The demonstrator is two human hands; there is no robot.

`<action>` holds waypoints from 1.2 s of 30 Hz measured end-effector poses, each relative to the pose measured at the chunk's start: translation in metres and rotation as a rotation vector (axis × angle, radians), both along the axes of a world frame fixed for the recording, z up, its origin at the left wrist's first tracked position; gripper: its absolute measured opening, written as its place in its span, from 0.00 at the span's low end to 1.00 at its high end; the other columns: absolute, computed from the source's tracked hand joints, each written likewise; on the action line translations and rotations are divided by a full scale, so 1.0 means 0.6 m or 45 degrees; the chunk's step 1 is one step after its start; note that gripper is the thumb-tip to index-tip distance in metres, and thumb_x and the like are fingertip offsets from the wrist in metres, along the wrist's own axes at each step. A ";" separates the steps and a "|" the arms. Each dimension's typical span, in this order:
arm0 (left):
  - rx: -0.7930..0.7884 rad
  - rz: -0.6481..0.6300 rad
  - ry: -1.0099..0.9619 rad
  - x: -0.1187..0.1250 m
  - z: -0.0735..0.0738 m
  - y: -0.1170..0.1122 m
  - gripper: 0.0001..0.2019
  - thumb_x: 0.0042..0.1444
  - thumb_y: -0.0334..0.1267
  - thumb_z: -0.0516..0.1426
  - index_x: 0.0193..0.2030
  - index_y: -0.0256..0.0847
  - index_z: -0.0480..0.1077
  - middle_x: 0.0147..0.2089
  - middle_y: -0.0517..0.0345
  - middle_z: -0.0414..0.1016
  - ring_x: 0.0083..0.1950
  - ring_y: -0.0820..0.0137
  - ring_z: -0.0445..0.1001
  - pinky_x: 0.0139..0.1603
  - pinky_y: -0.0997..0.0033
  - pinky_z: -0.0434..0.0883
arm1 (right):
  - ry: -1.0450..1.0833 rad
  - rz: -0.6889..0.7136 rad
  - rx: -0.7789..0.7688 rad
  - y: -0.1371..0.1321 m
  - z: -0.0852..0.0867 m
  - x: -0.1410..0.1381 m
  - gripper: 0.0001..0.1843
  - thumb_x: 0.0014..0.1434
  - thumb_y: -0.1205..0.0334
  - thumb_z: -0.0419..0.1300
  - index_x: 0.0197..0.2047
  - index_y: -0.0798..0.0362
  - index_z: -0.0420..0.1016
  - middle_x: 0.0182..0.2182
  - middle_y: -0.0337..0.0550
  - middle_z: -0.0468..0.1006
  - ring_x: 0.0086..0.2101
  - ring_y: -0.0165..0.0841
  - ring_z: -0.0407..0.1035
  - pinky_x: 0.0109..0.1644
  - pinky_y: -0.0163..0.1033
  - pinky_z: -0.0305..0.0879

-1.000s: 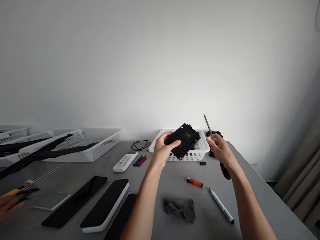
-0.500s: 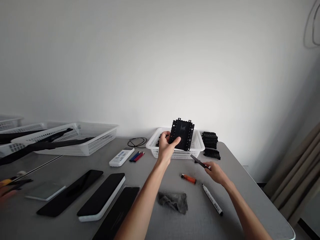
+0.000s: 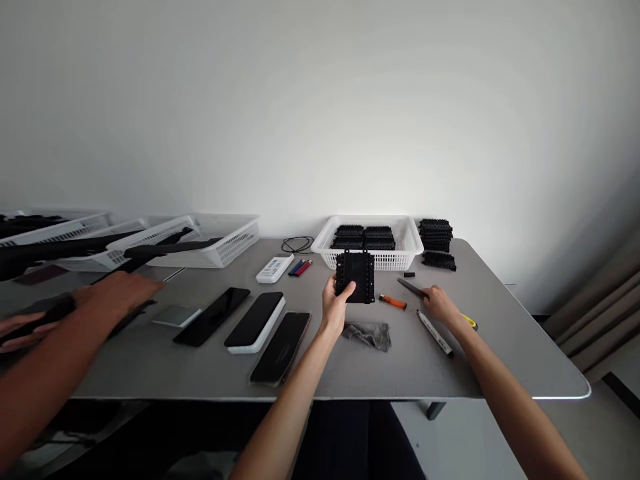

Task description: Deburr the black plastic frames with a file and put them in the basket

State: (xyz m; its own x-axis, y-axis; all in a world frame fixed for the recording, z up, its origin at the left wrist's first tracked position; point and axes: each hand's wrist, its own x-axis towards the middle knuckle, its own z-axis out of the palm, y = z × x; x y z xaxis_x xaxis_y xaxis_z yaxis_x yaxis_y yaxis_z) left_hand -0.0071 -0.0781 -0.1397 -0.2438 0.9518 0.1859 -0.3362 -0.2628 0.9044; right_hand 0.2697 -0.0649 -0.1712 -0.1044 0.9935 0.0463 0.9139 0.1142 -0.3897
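Observation:
My left hand [image 3: 336, 305] grips a black rectangular plastic part [image 3: 357, 277] with toothed side edges, thumb across its face. It is held up just in front of a white basket [image 3: 367, 260]. Similar black parts [image 3: 364, 237] lie in rows inside that basket. My right hand [image 3: 441, 305] is closed round a slim tool that looks like a flat file [image 3: 411, 287]. Its dark blade points left, and a yellow and black end [image 3: 470, 322] shows behind my wrist. Whether the tool rests on the table I cannot tell.
More black parts [image 3: 435, 235] are stacked right of the basket. Near my hands lie an orange lighter [image 3: 393, 302], a marker [image 3: 435, 333] and a grey cloth [image 3: 367, 335]. Several phones [image 3: 255, 322] lie leftward. A co-worker's arm [image 3: 95, 320] reaches in at left.
My view has tilted down. The black part has come lower and nearer to me, uncovering the basket's contents. A co-worker's arm has come into view at the left.

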 end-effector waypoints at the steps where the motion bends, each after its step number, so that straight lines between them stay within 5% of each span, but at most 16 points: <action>1: -0.020 0.007 0.005 0.000 -0.007 -0.007 0.26 0.37 0.43 0.69 0.44 0.40 0.69 0.45 0.54 0.77 0.47 0.66 0.76 0.51 0.65 0.70 | -0.021 -0.013 -0.002 -0.001 0.000 -0.001 0.22 0.60 0.72 0.49 0.54 0.59 0.77 0.46 0.56 0.76 0.46 0.40 0.71 0.50 0.38 0.61; 10: -0.074 0.031 0.133 0.010 -0.032 -0.036 0.22 0.40 0.45 0.68 0.41 0.40 0.69 0.41 0.55 0.77 0.43 0.65 0.75 0.46 0.65 0.71 | -0.221 -0.075 0.039 -0.017 0.015 -0.008 0.19 0.62 0.73 0.49 0.49 0.58 0.79 0.45 0.63 0.74 0.50 0.50 0.65 0.50 0.48 0.62; 14: -0.056 0.021 0.127 0.017 -0.026 -0.035 0.21 0.40 0.44 0.69 0.39 0.41 0.68 0.38 0.58 0.75 0.40 0.67 0.75 0.42 0.66 0.72 | -0.221 -0.026 0.141 -0.021 0.042 -0.037 0.21 0.65 0.70 0.48 0.57 0.58 0.73 0.51 0.62 0.71 0.54 0.51 0.63 0.54 0.53 0.59; 17: -0.066 -0.043 0.103 0.022 -0.010 -0.019 0.21 0.40 0.44 0.69 0.39 0.42 0.67 0.36 0.59 0.74 0.36 0.67 0.74 0.37 0.67 0.72 | -0.141 0.272 0.185 -0.025 0.055 -0.091 0.20 0.68 0.63 0.50 0.60 0.48 0.71 0.54 0.49 0.71 0.53 0.40 0.64 0.57 0.43 0.60; 20: 0.008 -0.039 0.097 0.025 0.012 0.016 0.22 0.39 0.42 0.69 0.39 0.42 0.66 0.35 0.60 0.74 0.34 0.68 0.74 0.35 0.69 0.71 | 0.110 0.819 0.214 -0.034 0.046 -0.154 0.22 0.67 0.52 0.53 0.58 0.53 0.72 0.53 0.52 0.71 0.52 0.41 0.66 0.57 0.45 0.62; 25: 0.167 -0.027 0.118 0.035 0.025 0.084 0.23 0.39 0.44 0.70 0.39 0.42 0.67 0.36 0.60 0.74 0.36 0.69 0.73 0.39 0.70 0.71 | 0.097 0.948 0.188 -0.047 0.003 -0.216 0.31 0.60 0.45 0.61 0.60 0.53 0.71 0.51 0.53 0.72 0.49 0.43 0.65 0.55 0.50 0.62; 29: 0.238 0.022 0.106 0.055 0.006 0.103 0.22 0.41 0.46 0.69 0.39 0.42 0.67 0.35 0.60 0.73 0.36 0.70 0.73 0.39 0.71 0.69 | 0.000 1.020 0.296 -0.051 -0.004 -0.209 0.14 0.62 0.61 0.59 0.49 0.55 0.78 0.42 0.50 0.74 0.44 0.40 0.66 0.50 0.45 0.64; 33: 0.320 0.148 0.072 0.064 -0.016 0.099 0.22 0.44 0.47 0.69 0.41 0.43 0.66 0.35 0.61 0.73 0.37 0.71 0.73 0.41 0.71 0.69 | 0.061 1.203 0.608 -0.042 0.018 -0.159 0.12 0.61 0.64 0.54 0.44 0.55 0.78 0.34 0.46 0.73 0.36 0.36 0.67 0.45 0.44 0.66; 36: 0.303 0.156 0.065 0.064 -0.028 0.092 0.22 0.46 0.48 0.68 0.42 0.43 0.66 0.38 0.59 0.74 0.39 0.70 0.74 0.44 0.68 0.70 | 0.445 0.787 0.969 -0.029 0.031 -0.123 0.15 0.62 0.63 0.52 0.47 0.54 0.76 0.34 0.46 0.73 0.36 0.36 0.68 0.42 0.43 0.67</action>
